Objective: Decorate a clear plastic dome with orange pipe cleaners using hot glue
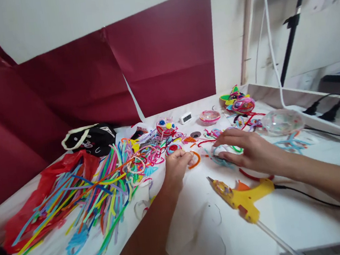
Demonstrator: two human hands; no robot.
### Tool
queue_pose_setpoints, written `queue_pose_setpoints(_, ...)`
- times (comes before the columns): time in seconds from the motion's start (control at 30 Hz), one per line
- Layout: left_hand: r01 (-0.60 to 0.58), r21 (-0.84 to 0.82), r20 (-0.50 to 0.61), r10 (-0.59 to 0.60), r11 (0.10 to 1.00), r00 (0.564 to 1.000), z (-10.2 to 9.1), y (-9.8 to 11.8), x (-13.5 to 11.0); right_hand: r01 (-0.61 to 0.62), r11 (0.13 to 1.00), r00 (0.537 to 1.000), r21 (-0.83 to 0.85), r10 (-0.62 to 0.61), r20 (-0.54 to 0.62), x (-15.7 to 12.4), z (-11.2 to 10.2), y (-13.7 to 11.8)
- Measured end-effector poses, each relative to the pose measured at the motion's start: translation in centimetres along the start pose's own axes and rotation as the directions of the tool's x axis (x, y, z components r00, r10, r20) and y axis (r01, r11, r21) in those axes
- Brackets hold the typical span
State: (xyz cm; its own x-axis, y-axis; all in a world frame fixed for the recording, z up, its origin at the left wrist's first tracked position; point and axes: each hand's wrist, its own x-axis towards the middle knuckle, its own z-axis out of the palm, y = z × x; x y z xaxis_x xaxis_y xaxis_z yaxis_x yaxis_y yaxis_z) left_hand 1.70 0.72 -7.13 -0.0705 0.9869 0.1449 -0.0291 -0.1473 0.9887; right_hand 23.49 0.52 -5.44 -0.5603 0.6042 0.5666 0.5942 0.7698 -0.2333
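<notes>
My left hand (176,166) is curled in a loose fist on the white table (292,211), its fingertips pinching one end of a curved orange pipe cleaner piece (196,159). My right hand (247,149) lies over a small clear round piece wrapped in blue and green pipe cleaners (220,156), fingers bent around it. A yellow glue gun (243,195) lies on the table just in front of my right hand, nozzle pointing left.
A big heap of coloured pipe cleaners (97,190) on a red plastic bag (41,193) fills the left. Decorated clear balls (243,105), a clear dome (281,122), a pink dish (209,116), a small digital clock (186,117) and a black bag (92,139) stand behind. A power strip (326,114) lies right.
</notes>
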Motion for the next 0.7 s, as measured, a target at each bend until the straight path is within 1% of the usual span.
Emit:
queue_pose_setpoints(0.07, 0.001, -0.030, 0.020, -0.001, 1.000, 1.000, 0.2, 0.1, -0.2, 0.101, 0.993, 0.992, 0.069, -0.094, -0.086, 1.2, 0.8, -0.9)
queue_pose_setpoints(0.1, 0.006, -0.038, 0.030, -0.005, 0.999, 1.000, 0.3, 0.2, -0.3, 0.133, 0.986, 0.986, 0.096, -0.121, -0.116, 1.7, 1.3, -1.2)
queue_pose_setpoints(0.23, 0.039, -0.025, 0.028, -0.038, 0.999, 0.999, 0.4, 0.3, -0.3, 0.207, 0.965, 0.968, 0.160, -0.178, -0.176, 2.8, 2.9, -1.3)
queue_pose_setpoints(0.33, 0.043, -0.030, 0.027, -0.042, 0.999, 0.999, 0.4, 0.2, -0.3, 0.248, 0.960, 0.958, 0.128, -0.223, -0.183, 2.9, 3.3, -1.1)
queue_pose_setpoints(0.47, 0.045, -0.052, 0.039, -0.043, 0.998, 0.998, 0.4, 0.0, -0.3, 0.274, 0.961, 0.950, 0.040, -0.264, -0.164, 2.7, 3.4, -1.0)
queue_pose_setpoints(0.57, 0.068, -0.045, 0.037, -0.067, 0.997, 0.997, 0.4, -0.1, -0.3, 0.287, 0.958, 0.944, -0.024, -0.287, -0.161, 2.6, 3.5, -1.0)
queue_pose_setpoints(0.7, 0.098, -0.043, 0.059, -0.095, 0.994, 0.994, 0.2, -0.4, -0.2, 0.297, 0.953, 0.942, -0.062, -0.303, -0.140, 2.6, 3.7, -0.9)
